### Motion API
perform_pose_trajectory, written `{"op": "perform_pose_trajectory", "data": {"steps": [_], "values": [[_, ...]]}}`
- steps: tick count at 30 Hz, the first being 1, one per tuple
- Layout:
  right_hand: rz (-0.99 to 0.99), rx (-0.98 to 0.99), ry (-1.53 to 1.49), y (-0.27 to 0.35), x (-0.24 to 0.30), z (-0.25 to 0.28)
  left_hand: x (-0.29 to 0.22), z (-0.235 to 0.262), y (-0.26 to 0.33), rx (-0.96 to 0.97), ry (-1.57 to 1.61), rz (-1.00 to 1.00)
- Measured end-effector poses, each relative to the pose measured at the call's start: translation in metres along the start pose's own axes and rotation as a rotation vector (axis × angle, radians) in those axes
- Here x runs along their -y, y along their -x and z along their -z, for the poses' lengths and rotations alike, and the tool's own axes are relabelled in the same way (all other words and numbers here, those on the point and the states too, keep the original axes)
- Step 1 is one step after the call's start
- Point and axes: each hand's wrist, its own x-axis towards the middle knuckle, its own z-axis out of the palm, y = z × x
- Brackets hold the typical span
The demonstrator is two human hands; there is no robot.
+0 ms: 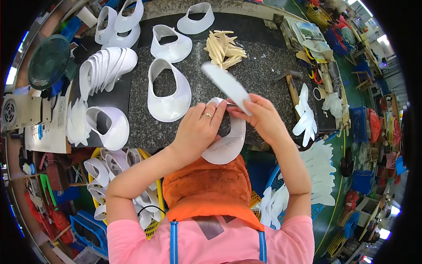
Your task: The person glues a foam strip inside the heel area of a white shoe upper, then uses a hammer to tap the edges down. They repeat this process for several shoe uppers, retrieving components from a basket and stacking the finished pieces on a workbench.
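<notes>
My left hand (200,123), a ring on one finger, is closed on the upper edge of a white shoe upper (226,148) at the table's near edge. My right hand (259,113) grips the lower end of a long, flat, white sole-shaped piece (225,83), whose rounded far end points up and left. Its fingers meet the left fingertips at the upper's edge, and the hands hide where piece and upper come together. Just left of my hands stands another white shoe upper (169,103). Beyond them lies a pile of beige curved strips (224,48).
More white uppers (110,66) line the left and back of the dark stone tabletop (268,61). A hammer (292,90), red-handled scissors (316,75) and stacked white pieces (305,116) lie right. Below are a yellow basket (160,193) of uppers and white pieces (317,174) over a blue basket.
</notes>
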Motion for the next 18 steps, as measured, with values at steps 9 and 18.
{"op": "perform_pose_trajectory", "data": {"steps": [9, 18], "values": [[-0.148, 0.06, 0.387, 0.003, 0.008, 0.009, 0.012, -0.016, 0.022, 0.029, 0.016, -0.063], [-0.067, 0.286, 0.805, -0.006, 0.021, 0.029, 0.039, -0.001, 0.003, 0.107, 1.104, 0.808]]}}
